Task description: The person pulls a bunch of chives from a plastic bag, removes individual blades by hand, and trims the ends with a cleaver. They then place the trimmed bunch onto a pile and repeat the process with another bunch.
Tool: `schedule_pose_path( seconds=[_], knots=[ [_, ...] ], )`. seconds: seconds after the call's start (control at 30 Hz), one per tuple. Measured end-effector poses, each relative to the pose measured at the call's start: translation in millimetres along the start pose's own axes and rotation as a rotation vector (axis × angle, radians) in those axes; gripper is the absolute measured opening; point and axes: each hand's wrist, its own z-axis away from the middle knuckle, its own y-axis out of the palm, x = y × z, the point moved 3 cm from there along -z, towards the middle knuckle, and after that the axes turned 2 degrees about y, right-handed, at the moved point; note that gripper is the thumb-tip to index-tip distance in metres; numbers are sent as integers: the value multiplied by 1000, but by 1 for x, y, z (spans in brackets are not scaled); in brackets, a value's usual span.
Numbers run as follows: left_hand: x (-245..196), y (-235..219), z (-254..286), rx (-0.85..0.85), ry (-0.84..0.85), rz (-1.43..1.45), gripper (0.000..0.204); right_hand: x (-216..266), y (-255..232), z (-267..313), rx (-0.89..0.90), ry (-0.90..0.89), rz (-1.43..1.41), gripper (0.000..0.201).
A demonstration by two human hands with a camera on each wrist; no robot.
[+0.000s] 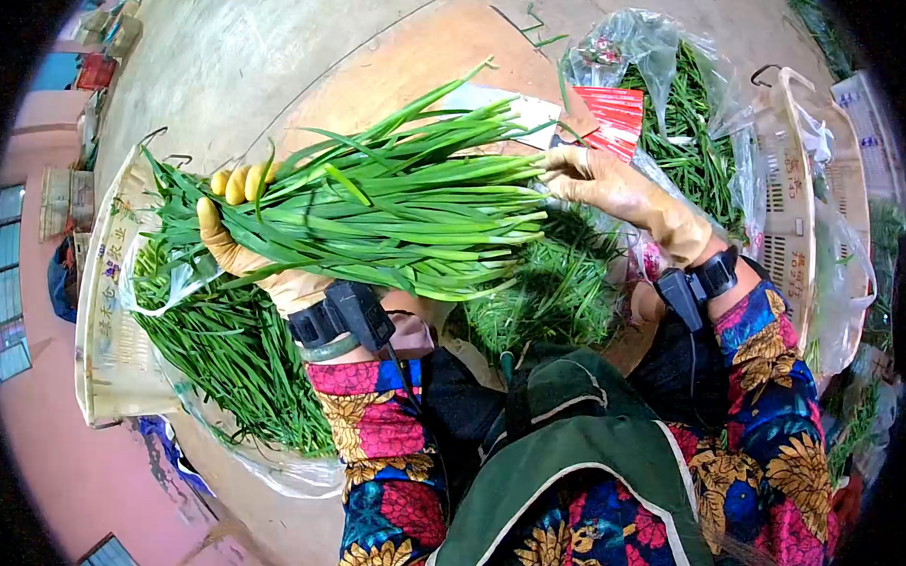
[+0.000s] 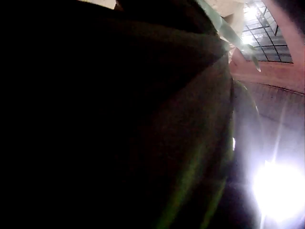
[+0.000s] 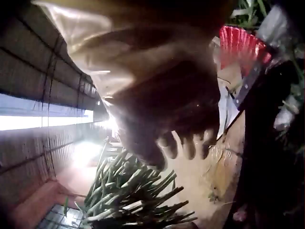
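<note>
A big bunch of long green leafy stalks (image 1: 406,207) lies across the left hand (image 1: 264,261), whose gloved fingers curl up around its leafy end. At the pale cut ends, the gloved right hand (image 1: 626,199) has its bent fingertips at the upper stalks; whether it pinches any is unclear. In the right wrist view the right hand (image 3: 157,90) is above the cut ends (image 3: 133,195), fingers bent downward. Dark leaves fill most of the left wrist view, hiding the left hand there.
Left, a cream crate (image 1: 102,341) stands beside a heap of stalks (image 1: 241,365) in plastic. Loose trimmings (image 1: 542,296) lie below the bunch. Behind are a board (image 1: 421,57), red strips (image 1: 610,119) and bagged stalks (image 1: 687,166); another crate (image 1: 790,195) stands right.
</note>
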Motion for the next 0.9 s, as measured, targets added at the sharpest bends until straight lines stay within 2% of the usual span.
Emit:
schedule_pose_path(
  seconds=[0.03, 0.07, 0.13, 0.23, 0.33, 0.43, 0.53, 0.57, 0.6, 0.67, 0.73, 0.77, 0.8, 0.83, 0.87, 0.9],
  knots=[
    [0, -3, -3, 89, -59, 64, 22, 8, 0, -1, 50, 43, -15, 40],
    [-1, -8, -4, 100, -76, 81, 22, 19, 8, 3, 35, -20, -166, 41],
    [6, 4, -3, 79, -66, 10, 21, 2, 17, -5, 84, -28, -629, 41],
    [6, 2, -2, 41, -39, 8, 22, 0, 14, -9, 153, 18, -694, 40],
    [4, -4, -3, 122, -60, 90, 22, 0, 13, -4, 174, 24, -740, 35],
    [2, -3, -3, 131, -76, 82, 22, 3, 12, 0, 195, 12, -851, 34],
    [6, 2, 0, 84, -19, 60, 21, 1, 8, -1, 328, -53, -782, 59],
    [5, -1, -1, 60, 15, 6, 20, 0, 7, 1, 281, -25, -785, 60],
    [10, 6, 1, 73, 24, -4, 19, 6, 11, 2, 232, -27, -884, 42],
    [10, 6, -1, 146, 16, 33, 20, 10, 15, 3, 224, 6, -942, 52],
    [14, 16, 2, -3, 77, -1, 22, 19, 20, 6, 250, 30, -1008, 63],
    [16, 20, 3, 32, 89, -8, 22, 24, 21, 7, 270, 48, -1029, 69],
    [17, 22, 2, 66, 100, -14, 22, 31, 24, 8, 284, 66, -1029, 75],
    [16, 22, 1, 67, 98, -24, 21, 39, 24, 10, 303, 118, -909, 73],
    [16, 24, 1, 60, 94, -37, 21, 33, 23, 8, 288, 91, -755, 64],
    [18, 26, 3, 9, 120, -75, 21, 28, 25, 6, 262, 74, -739, 60]
  ],
)
